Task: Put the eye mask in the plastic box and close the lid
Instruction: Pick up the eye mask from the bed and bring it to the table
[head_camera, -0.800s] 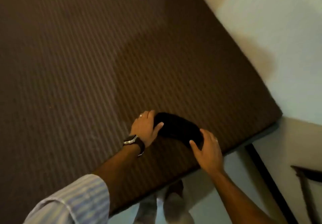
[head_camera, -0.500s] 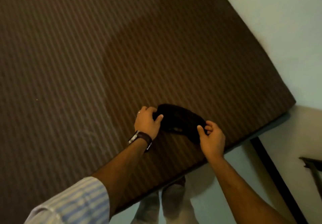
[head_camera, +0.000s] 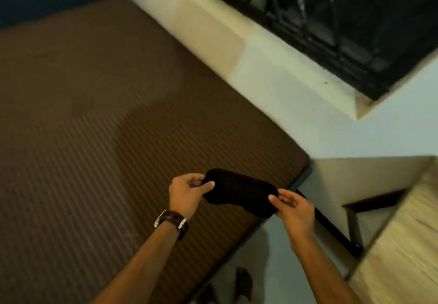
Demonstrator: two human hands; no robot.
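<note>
A black eye mask [head_camera: 239, 191] is held in the air above the corner of a brown striped bed. My left hand [head_camera: 187, 191], with a brown wristwatch on the wrist, pinches the mask's left end between thumb and fingers. My right hand [head_camera: 292, 205] pinches its right end. The mask stretches between the two hands, a little lower on the right. No plastic box is in view.
The brown striped bed [head_camera: 94, 138] fills the left and middle. A cream wall ledge [head_camera: 248, 50] and a dark barred window [head_camera: 343, 19] run along the back right. A light wooden table [head_camera: 407, 232] with dark metal legs stands at right. My feet show on the pale floor below.
Both hands have lifted the mask off the bed and carried it toward the bed's right corner. The view has swung up and right, so the window and the wooden table now show.
</note>
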